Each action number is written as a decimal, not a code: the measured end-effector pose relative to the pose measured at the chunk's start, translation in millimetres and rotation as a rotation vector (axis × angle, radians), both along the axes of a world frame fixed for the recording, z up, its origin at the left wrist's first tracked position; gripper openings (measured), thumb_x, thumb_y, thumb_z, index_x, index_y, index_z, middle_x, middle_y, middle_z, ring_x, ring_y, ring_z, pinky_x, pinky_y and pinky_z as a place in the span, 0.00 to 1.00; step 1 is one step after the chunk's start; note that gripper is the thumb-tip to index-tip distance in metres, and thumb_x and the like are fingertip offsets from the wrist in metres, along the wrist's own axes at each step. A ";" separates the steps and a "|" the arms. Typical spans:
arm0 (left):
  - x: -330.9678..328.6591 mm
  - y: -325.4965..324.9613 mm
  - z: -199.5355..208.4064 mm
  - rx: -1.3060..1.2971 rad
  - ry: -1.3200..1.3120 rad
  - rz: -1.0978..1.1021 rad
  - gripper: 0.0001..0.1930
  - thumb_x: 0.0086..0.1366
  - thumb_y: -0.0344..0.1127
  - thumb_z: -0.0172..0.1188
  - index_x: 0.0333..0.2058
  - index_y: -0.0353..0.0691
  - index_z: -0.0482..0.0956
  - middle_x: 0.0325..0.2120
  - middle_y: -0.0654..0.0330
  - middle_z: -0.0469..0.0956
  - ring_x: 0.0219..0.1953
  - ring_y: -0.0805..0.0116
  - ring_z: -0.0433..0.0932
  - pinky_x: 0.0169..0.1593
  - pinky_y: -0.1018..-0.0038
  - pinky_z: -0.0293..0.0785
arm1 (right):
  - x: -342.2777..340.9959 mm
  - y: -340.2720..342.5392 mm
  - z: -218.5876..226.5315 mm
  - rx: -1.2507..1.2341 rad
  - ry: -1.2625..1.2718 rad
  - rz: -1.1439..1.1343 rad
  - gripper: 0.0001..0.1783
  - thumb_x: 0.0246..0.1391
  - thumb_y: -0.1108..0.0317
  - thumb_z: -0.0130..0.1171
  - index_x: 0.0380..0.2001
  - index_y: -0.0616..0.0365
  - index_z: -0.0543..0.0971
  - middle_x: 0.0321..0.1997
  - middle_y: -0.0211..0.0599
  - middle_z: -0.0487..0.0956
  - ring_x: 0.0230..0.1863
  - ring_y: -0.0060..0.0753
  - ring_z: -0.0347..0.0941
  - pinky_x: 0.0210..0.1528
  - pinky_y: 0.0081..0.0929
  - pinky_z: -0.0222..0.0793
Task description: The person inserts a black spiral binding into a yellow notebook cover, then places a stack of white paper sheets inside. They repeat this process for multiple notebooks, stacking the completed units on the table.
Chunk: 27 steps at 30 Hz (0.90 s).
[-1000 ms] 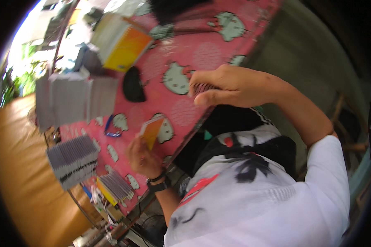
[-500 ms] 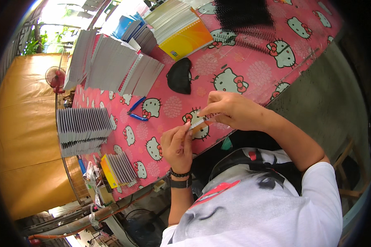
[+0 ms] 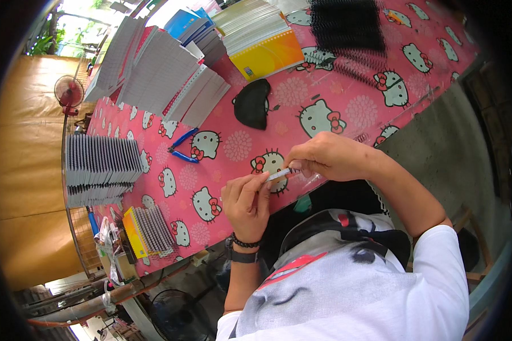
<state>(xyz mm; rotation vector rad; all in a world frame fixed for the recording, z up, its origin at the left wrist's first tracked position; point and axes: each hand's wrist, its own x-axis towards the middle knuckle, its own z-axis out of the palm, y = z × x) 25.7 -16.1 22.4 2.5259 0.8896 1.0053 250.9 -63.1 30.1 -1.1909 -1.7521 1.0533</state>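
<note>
Between my hands, close to the table's front edge, is a thin white-edged notebook [image 3: 277,174], seen almost edge-on. My left hand [image 3: 246,203] is closed on its left end, fingertips and thumb pinching it. At the other end, my right hand [image 3: 327,156] is closed with thumb and fingers around a dark spiral binding coil [image 3: 294,170]. Those fingers partly cover the coil, so how far it runs through the notebook's holes is hidden. Blue-handled pliers [image 3: 185,154] lie spread on the table, left of my hands. Beyond them rests a black rounded object [image 3: 253,105].
Loose black coils [image 3: 347,25] are heaped at the far right. Stacks of white paper [image 3: 159,68] and yellow-covered pads [image 3: 267,54] stand along the back. Coil-bound notebooks [image 3: 105,165] and a smaller yellow-covered stack [image 3: 151,230] sit left on the pink patterned table [image 3: 233,170].
The view has shifted a little, so the stacks and pliers sit farther left. My right hand has come slightly lower, its fingers still at the coil. My left hand keeps hold of the notebook.
</note>
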 end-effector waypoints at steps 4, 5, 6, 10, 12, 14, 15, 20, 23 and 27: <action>3.7 -3.5 6.5 0.005 0.039 -0.007 0.14 0.51 0.29 0.67 0.39 0.42 0.80 0.34 0.60 0.77 0.36 0.63 0.74 0.40 0.69 0.64 | -6.2 -2.7 -1.8 0.222 -0.067 -0.070 0.20 0.54 0.70 0.56 0.51 0.57 0.69 0.28 0.43 0.77 0.32 0.49 0.76 0.34 0.38 0.70; 6.3 -5.3 8.3 0.014 0.048 -0.006 0.15 0.51 0.29 0.67 0.40 0.43 0.79 0.35 0.60 0.77 0.37 0.63 0.74 0.40 0.68 0.64 | -7.2 -3.5 -2.5 0.261 -0.083 -0.080 0.21 0.54 0.70 0.56 0.53 0.56 0.68 0.28 0.43 0.78 0.32 0.50 0.76 0.33 0.39 0.70; 9.5 -7.0 8.0 -0.010 0.028 -0.025 0.16 0.51 0.30 0.68 0.40 0.43 0.79 0.36 0.60 0.77 0.37 0.63 0.74 0.41 0.68 0.64 | -8.0 -5.6 -3.1 0.239 -0.084 -0.065 0.22 0.54 0.70 0.56 0.53 0.56 0.67 0.28 0.44 0.78 0.32 0.51 0.76 0.33 0.39 0.70; 17.7 -13.8 4.1 -0.027 0.049 -0.073 0.18 0.50 0.30 0.68 0.41 0.43 0.77 0.38 0.58 0.76 0.40 0.59 0.73 0.44 0.67 0.64 | -10.0 -10.1 4.4 0.109 -0.182 -0.043 0.23 0.51 0.72 0.56 0.51 0.60 0.67 0.29 0.49 0.79 0.35 0.54 0.77 0.36 0.44 0.71; 18.5 -16.8 3.5 -0.011 0.123 -0.083 0.17 0.50 0.30 0.68 0.40 0.43 0.77 0.38 0.57 0.75 0.40 0.58 0.72 0.45 0.66 0.64 | -4.8 -7.9 8.5 0.030 -0.093 -0.020 0.20 0.52 0.69 0.55 0.49 0.60 0.69 0.29 0.51 0.79 0.34 0.54 0.76 0.36 0.45 0.71; 22.6 -13.9 9.0 0.007 0.205 -0.096 0.16 0.50 0.31 0.67 0.39 0.43 0.77 0.37 0.57 0.74 0.40 0.58 0.72 0.45 0.66 0.62 | 4.8 4.5 14.7 0.019 -0.191 -0.020 0.19 0.53 0.66 0.55 0.49 0.59 0.70 0.30 0.51 0.79 0.35 0.54 0.76 0.37 0.45 0.71; 20.8 -14.8 7.7 0.006 0.225 -0.108 0.15 0.51 0.31 0.66 0.39 0.44 0.77 0.37 0.58 0.74 0.39 0.58 0.72 0.45 0.66 0.61 | 7.0 14.2 13.0 0.036 -0.331 -0.028 0.19 0.54 0.65 0.55 0.49 0.57 0.71 0.31 0.50 0.79 0.35 0.54 0.76 0.38 0.45 0.70; 15.1 -13.9 15.1 0.047 0.250 -0.105 0.13 0.53 0.34 0.63 0.39 0.45 0.78 0.35 0.59 0.74 0.38 0.60 0.72 0.44 0.66 0.60 | -20.6 98.0 -3.9 0.260 -0.652 -0.234 0.26 0.44 0.48 0.63 0.38 0.58 0.75 0.40 0.45 0.76 0.47 0.48 0.72 0.46 0.40 0.70; 8.1 -16.6 14.1 -0.005 0.243 -0.083 0.12 0.54 0.36 0.63 0.38 0.47 0.78 0.34 0.63 0.75 0.38 0.64 0.73 0.44 0.67 0.59 | -44.3 122.7 -38.1 0.565 -0.912 -0.286 0.24 0.39 0.50 0.65 0.35 0.57 0.78 0.38 0.36 0.75 0.47 0.40 0.69 0.43 0.38 0.67; 16.6 -17.1 15.2 -0.008 0.159 -0.120 0.11 0.55 0.38 0.64 0.38 0.49 0.79 0.34 0.66 0.76 0.37 0.67 0.73 0.44 0.69 0.59 | -13.0 102.4 -39.5 0.483 -0.798 -0.262 0.12 0.38 0.69 0.62 0.32 0.52 0.80 0.37 0.31 0.75 0.49 0.41 0.66 0.47 0.41 0.65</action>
